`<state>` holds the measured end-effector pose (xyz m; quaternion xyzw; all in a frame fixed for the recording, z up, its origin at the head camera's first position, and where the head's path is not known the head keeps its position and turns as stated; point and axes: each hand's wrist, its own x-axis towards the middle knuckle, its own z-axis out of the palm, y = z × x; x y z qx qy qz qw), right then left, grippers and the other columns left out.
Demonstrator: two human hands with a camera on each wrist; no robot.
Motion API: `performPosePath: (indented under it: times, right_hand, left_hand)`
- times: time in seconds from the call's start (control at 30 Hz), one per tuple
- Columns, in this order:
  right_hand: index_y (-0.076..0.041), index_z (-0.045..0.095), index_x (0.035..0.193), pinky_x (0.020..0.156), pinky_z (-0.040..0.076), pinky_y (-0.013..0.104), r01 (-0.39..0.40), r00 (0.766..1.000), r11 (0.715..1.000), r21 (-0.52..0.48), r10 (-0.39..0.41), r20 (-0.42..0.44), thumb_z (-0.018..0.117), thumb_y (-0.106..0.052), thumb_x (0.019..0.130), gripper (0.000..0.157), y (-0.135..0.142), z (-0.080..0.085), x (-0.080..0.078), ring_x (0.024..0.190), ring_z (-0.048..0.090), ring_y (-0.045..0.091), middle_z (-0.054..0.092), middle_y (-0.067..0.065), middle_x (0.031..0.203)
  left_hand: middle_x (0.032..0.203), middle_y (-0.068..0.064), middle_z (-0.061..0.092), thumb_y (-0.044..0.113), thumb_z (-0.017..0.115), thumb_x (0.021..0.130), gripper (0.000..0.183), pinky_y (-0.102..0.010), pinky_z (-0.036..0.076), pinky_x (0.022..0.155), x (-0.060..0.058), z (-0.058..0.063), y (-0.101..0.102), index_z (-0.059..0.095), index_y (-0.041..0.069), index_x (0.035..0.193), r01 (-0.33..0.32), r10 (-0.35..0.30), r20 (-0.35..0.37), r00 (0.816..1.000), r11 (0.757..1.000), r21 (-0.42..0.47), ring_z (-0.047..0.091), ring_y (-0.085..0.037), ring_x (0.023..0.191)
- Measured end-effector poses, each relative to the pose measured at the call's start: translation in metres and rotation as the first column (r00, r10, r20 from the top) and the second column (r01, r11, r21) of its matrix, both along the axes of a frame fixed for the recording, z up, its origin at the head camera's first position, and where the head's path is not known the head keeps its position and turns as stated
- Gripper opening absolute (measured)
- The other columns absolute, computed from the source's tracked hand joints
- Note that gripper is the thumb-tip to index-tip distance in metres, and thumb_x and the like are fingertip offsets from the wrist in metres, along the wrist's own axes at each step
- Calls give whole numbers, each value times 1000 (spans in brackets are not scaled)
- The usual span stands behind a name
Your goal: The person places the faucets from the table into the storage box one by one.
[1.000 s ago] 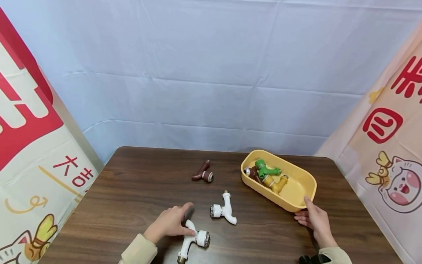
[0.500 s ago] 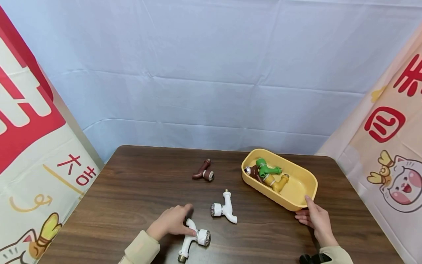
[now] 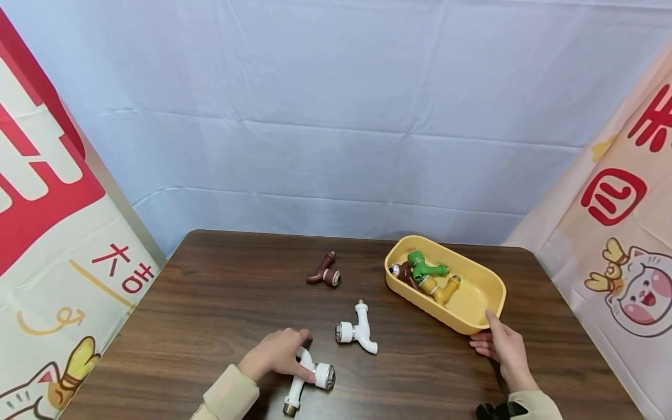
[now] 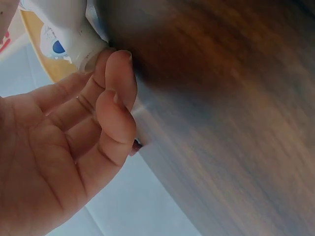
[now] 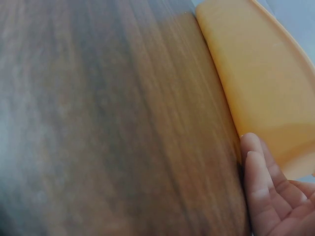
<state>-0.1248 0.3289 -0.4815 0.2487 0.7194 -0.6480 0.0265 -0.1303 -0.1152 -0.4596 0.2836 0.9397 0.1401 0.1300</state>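
My left hand (image 3: pixel 280 354) holds a white faucet (image 3: pixel 295 392) at the front of the table, its thumb across the body near the ribbed knob. In the left wrist view, curled fingers (image 4: pixel 115 123) meet the end of the white spout (image 4: pixel 81 42). My right hand (image 3: pixel 503 353) grips the near right end of a yellow tray (image 3: pixel 478 297), thumb at the rim and the other fingers against the outer wall. The right wrist view has those fingertips (image 5: pixel 251 142) low on the tray's side (image 5: pixel 261 69). Green (image 3: pixel 427 269), yellow (image 3: pixel 443 291) and brown faucets (image 3: pixel 403 274) lie in the tray.
Just right of my left hand, a second white faucet (image 3: pixel 359 331) lies on the dark wooden table (image 3: pixel 220 291). Farther back is a brown faucet (image 3: pixel 324 273). A pale cloth (image 3: pixel 325 116) hangs behind the table, with printed cloths at both sides.
My left hand has shifted slightly right, and its thumb has come farther over the white faucet by the knob. The faucet lies in about the same place. My right hand and the tray stay put.
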Motion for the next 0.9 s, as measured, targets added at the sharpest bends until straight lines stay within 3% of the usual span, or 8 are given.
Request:
performPosePath:
  times: [0.37, 0.9]
  right_hand:
    - [14, 36, 123, 57, 53, 28, 2, 1000, 1000, 5, -1, -13, 40, -53, 90, 75, 0, -1, -1, 58, 64, 12, 64, 1, 61]
    - [13, 38, 121, 57, 53, 28, 3, 1000, 1000, 10, -3, -6, 41, -54, 90, 74, -1, -2, -2, 58, 65, 12, 64, 1, 62]
  left_hand:
    - [81, 3, 60, 47, 82, 53, 53, -31, 42, 56, 0, -2, 3, 62, 16, 91, 1, -1, 7, 1000, 1000, 3, 56, -16, 71]
    - [80, 4, 57, 40, 82, 57, 45, -27, 42, 59, -3, -9, 2, 62, 17, 90, 58, -60, 25, 998, 996, 63, 52, -10, 70]
